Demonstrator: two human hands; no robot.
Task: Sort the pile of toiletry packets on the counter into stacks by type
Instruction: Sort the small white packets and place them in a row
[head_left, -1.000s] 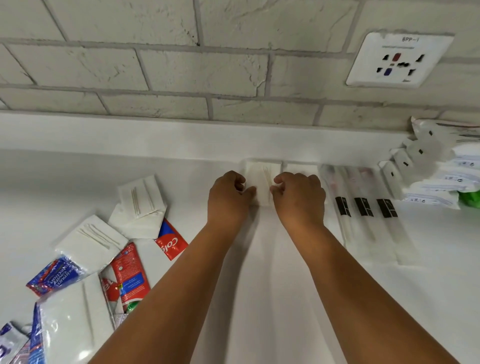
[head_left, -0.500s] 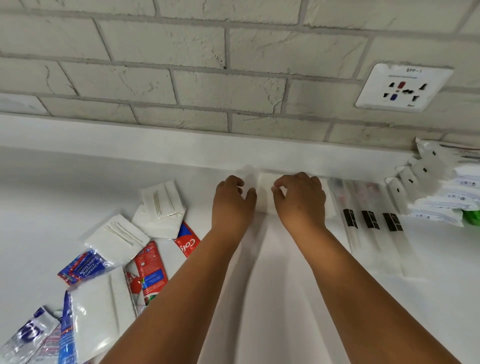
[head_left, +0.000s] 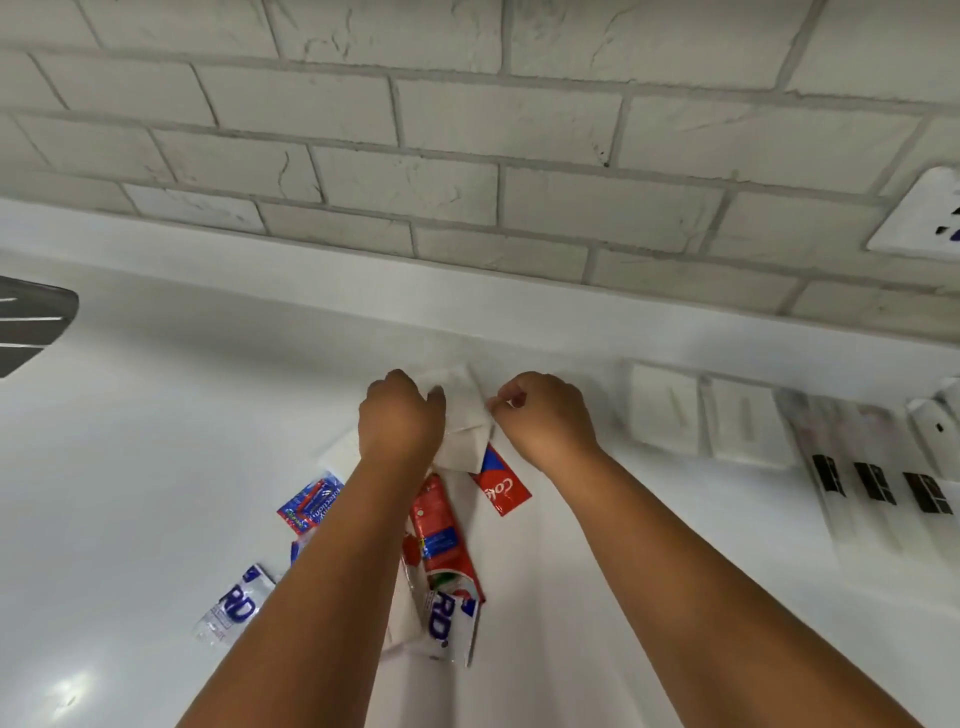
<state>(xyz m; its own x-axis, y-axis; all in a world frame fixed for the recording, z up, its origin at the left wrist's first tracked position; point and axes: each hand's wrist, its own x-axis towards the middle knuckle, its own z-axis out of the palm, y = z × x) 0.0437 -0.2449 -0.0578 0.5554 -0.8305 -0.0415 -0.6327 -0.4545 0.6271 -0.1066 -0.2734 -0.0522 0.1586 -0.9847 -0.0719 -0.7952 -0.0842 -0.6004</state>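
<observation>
White counter (head_left: 156, 467) ran along a wall of pale brick (head_left: 441, 130), and near its back edge both hands worked on one white packet (head_left: 465, 423). The left hand (head_left: 400, 421) had its fingers curled over the packet's left side, and the right hand (head_left: 545, 421) pinched its right edge between thumb and fingertips, so the packet was held between them just above the unsorted pile. Whether the packet touched the counter could not be told.

Under the hands, a red toothpaste sachet (head_left: 501, 486) lay partly beneath the white packet. Nearer the front edge lay a longer red sachet (head_left: 439, 540), a clear packet with blue letters (head_left: 449, 621) overlapping it, a second such packet (head_left: 234, 608) off to the left, and a small blue and red sachet (head_left: 311, 501).

Toward the right end of the counter, by the back edge, two white packets (head_left: 706, 415) lay side by side, blurred. Beyond them lay a row of long clear sleeves with black labels (head_left: 878, 483). A wall socket (head_left: 919, 218) showed at the right edge, and a grey metal object (head_left: 31, 322) at the left edge.
</observation>
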